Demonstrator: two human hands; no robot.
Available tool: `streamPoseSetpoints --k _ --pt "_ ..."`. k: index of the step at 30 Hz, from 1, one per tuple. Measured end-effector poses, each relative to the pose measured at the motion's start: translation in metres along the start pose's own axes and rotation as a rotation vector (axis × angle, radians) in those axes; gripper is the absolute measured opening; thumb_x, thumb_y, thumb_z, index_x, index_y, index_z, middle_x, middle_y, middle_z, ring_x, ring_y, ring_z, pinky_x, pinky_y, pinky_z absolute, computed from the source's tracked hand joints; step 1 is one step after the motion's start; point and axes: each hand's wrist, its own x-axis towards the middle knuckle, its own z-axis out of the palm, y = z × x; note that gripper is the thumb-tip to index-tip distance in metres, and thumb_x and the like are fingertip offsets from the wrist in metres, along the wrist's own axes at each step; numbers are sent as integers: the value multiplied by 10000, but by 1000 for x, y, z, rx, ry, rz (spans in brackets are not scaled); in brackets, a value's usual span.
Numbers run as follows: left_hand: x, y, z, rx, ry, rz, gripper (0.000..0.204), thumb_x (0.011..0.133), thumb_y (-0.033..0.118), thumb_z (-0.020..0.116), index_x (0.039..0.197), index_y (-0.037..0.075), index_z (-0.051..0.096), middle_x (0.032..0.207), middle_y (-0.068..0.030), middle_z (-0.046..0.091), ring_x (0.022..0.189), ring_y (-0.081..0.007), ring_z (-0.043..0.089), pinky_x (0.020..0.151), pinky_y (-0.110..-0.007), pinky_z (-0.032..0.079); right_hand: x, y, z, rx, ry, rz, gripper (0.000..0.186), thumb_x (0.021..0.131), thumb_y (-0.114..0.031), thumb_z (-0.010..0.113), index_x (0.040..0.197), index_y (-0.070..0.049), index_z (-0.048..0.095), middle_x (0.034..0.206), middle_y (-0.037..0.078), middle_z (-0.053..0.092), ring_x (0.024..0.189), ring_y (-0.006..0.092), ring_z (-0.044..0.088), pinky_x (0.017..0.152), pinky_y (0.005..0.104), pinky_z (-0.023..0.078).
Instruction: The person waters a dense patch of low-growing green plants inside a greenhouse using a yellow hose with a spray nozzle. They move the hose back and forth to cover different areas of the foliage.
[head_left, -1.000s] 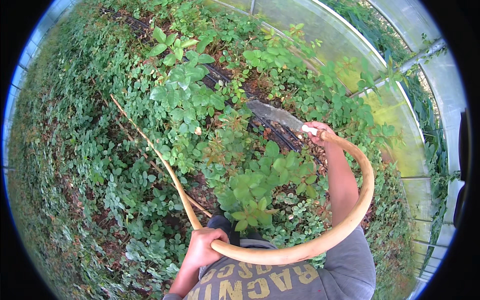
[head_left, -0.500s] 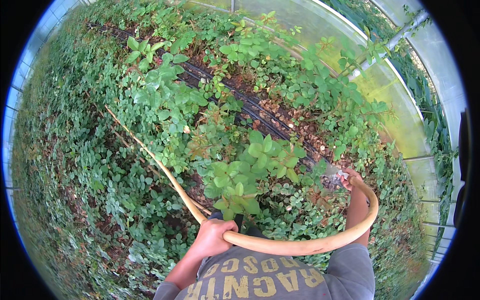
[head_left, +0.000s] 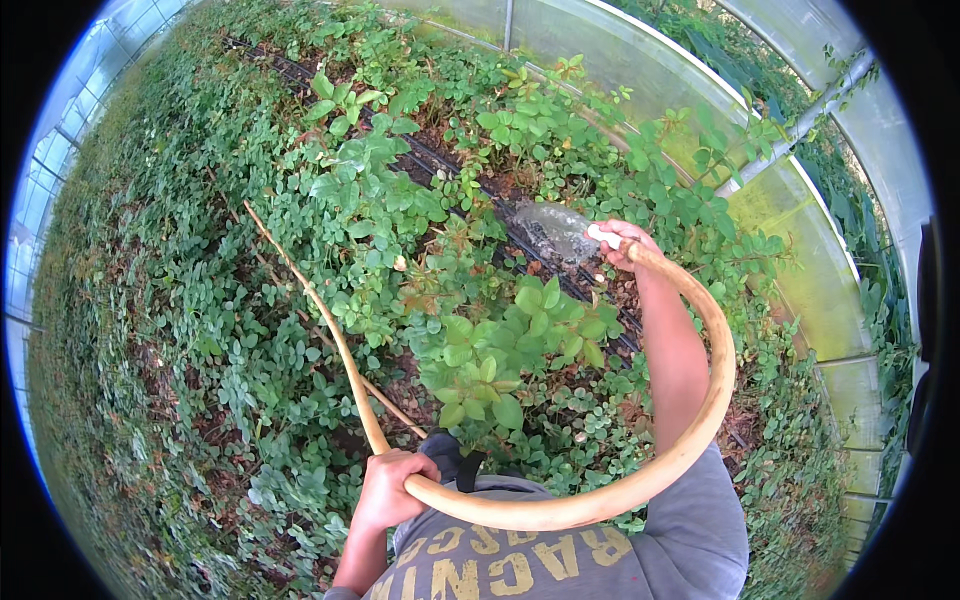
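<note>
Your left hand (head_left: 397, 486) grips the looped hose (head_left: 722, 355), your right hand (head_left: 630, 242) its end, the nozzle (head_left: 603, 236) spraying water (head_left: 553, 230) to that hand's left.

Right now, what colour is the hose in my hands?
The hose is pale yellowish tan, best seen in the head view.

Bright, diffuse daylight — soft shadows, curved fisheye distortion, black corners
</note>
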Motion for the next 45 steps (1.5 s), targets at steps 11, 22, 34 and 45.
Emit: streamPoseSetpoints --k 11,22,34,45 --pt "9 -10 10 -88 -21 -13 143 590 23 711 682 74 614 607 -64 614 595 -263 620 555 -357 473 -50 46 -63 18 155 84 284 932 -173 547 1095 60 533 908 162 667 585 143 637 338 194 441" --pt "25 30 54 67 -287 -10 135 617 4 666 729 68 624 636 -101 619 620 -309 610 574 -378 476 -327 146 -156 -434 691 -89 364 761 14 388 1061 -53 583 727 9 574 538 103 494 467 225 366" --pt "-29 71 106 188 -229 142 138 583 -43 684 640 40 589 596 -72 625 574 -237 637 535 -326 474 -372 192 -251 -512 474 -469 151 864 -63 469 966 -44 579 729 5 561 518 74 470 429 213 346" --pt "-80 78 114 112 -80 48 179 601 -59 721 625 39 573 596 -72 615 548 -229 609 515 -306 460 -356 144 -206 -810 477 -362 153 818 -87 573 936 -19 645 813 34 595 655 95 554 513 223 408"
